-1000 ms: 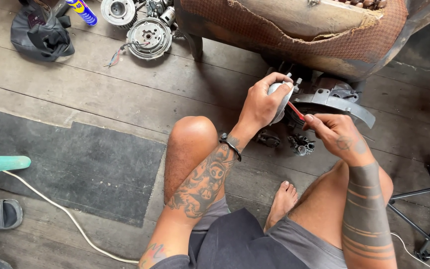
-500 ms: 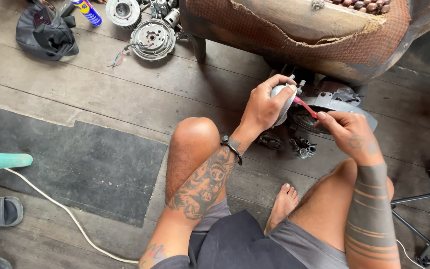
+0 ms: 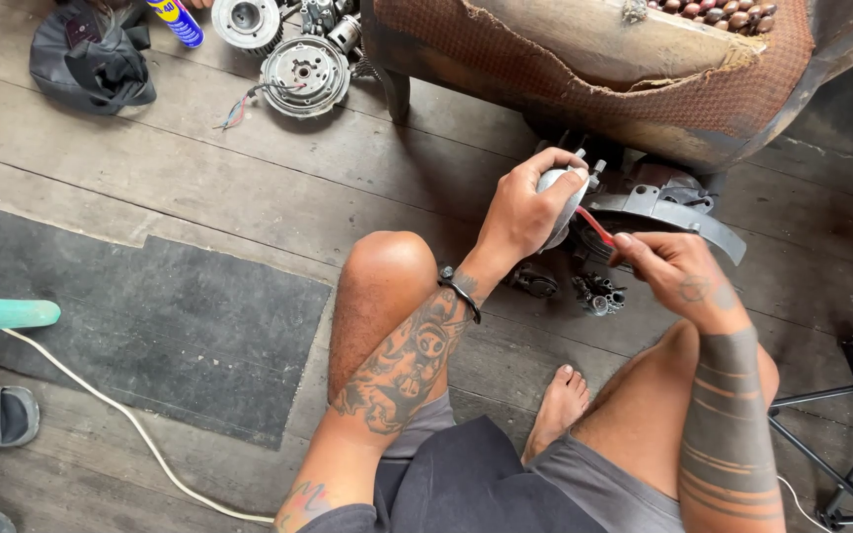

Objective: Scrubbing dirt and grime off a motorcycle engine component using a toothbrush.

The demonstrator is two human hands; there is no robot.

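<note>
Between the two hands, just in front of the raised knees, sits the work: left hand (image 3: 523, 212) is wrapped closed around a small rounded grey metal engine part (image 3: 557, 188) with studs sticking out of its far side. Right hand (image 3: 671, 271) is pinched shut on a thin red-shafted tool (image 3: 596, 226), tip pointed up-left into the part's underside. Exact contact point is hidden by the left thumb, so I can't tell what the tip is seated in.

Doing it well, my read:
- keep the left grip firm and the wrist braced near the knee so the part doesn't rotate under tool load
- keep the tool in line with whatever it's engaging; at an angle it's likely to slip toward the left palm
- short controlled moves, the fingers are right beside the tip

Clearance:
- just beyond the left hand: the chair (image 3: 584, 69) edge with torn brown mesh, overhanging, so little headroom to lift
- just past the right hand: curved grey metal guard (image 3: 678, 215), near the knuckles; edge looks thin
- below both hands on the plank floor (image 3: 249, 178): small dark loose parts (image 3: 599, 293), easy to knock
- far left of the left hand: round stator plate (image 3: 304, 75), spray can (image 3: 175, 20), dark cloth bag (image 3: 91, 59), well apart
- open room lies left of the left knee, over the dark mat (image 3: 130, 326).
</note>
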